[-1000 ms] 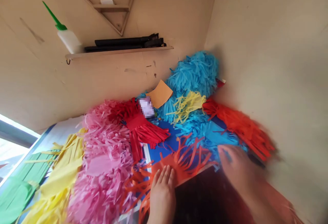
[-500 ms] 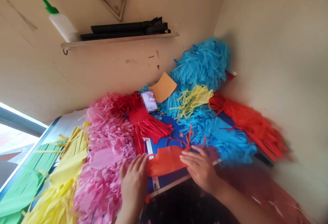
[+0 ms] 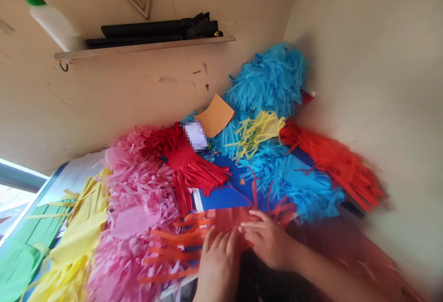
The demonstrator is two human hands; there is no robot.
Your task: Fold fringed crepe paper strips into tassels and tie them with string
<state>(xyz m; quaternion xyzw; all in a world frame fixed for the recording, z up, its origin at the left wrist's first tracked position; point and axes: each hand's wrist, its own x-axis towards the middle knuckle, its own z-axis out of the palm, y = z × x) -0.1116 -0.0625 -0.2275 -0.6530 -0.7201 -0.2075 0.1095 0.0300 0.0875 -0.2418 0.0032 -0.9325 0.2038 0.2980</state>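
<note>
My left hand (image 3: 219, 258) and my right hand (image 3: 266, 239) lie close together on an orange-red paper fringe (image 3: 226, 219), their fingers pressing on its solid band. Its cut strips fan out to the left, over a pink paper fringe (image 3: 134, 191). Above the hands lies a blue paper sheet (image 3: 221, 198), partly bare. A red paper fringe (image 3: 190, 170) rests on it, and a blue paper fringe (image 3: 294, 191) sits to its right. Part of the orange-red paper is hidden under my fingers.
Yellow (image 3: 81, 228) and green (image 3: 20, 265) paper fringes lie at the lower left. Further paper includes a tan sheet (image 3: 214, 115) and a bushy blue mass (image 3: 266, 80). A wall (image 3: 363, 85) hems the right side. A wall shelf (image 3: 138, 46) holds black objects.
The orange-red fringe has turned, its strips swinging from pointing up to pointing left. Both hands have closed in on it, my right hand coming in from the right. The view has shifted slightly.
</note>
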